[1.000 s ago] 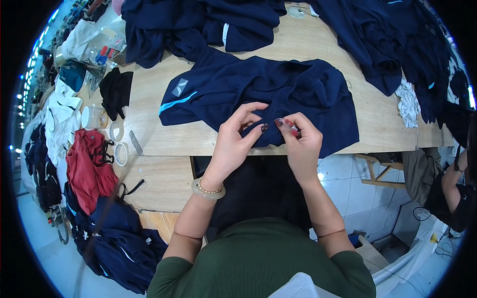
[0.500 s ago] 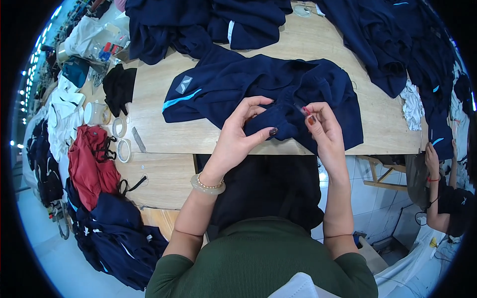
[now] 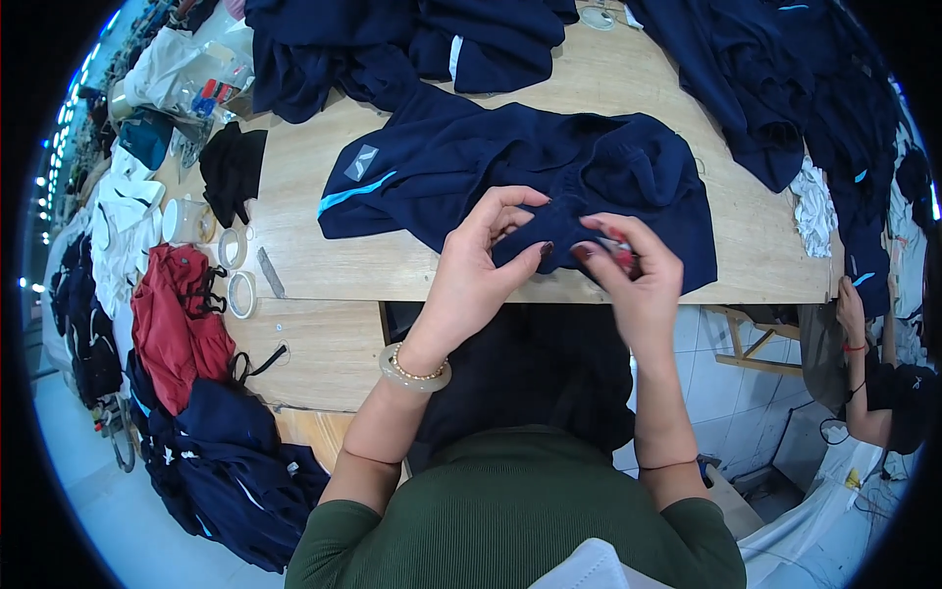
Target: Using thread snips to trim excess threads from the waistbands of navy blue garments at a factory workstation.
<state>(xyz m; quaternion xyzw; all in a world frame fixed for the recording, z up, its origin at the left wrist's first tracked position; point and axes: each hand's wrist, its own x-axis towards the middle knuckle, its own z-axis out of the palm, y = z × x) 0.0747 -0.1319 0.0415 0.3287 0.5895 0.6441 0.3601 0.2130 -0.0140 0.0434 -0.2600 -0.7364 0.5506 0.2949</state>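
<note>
A navy garment [image 3: 510,177] is spread on the wooden table [image 3: 324,265], its near edge hanging just over the table's front. That edge is pinched between thumb and fingers of the left hand [image 3: 486,260]. The fabric just beside it is gripped by the right hand [image 3: 633,270], in which a small red item is also enclosed. Tape rolls [image 3: 235,270] are seen well apart, at the left.

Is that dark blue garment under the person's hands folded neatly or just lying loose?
Loose. The navy garment lies crumpled and spread across the wooden table, with uneven wrinkles, and both hands pinch its near edge.
</note>
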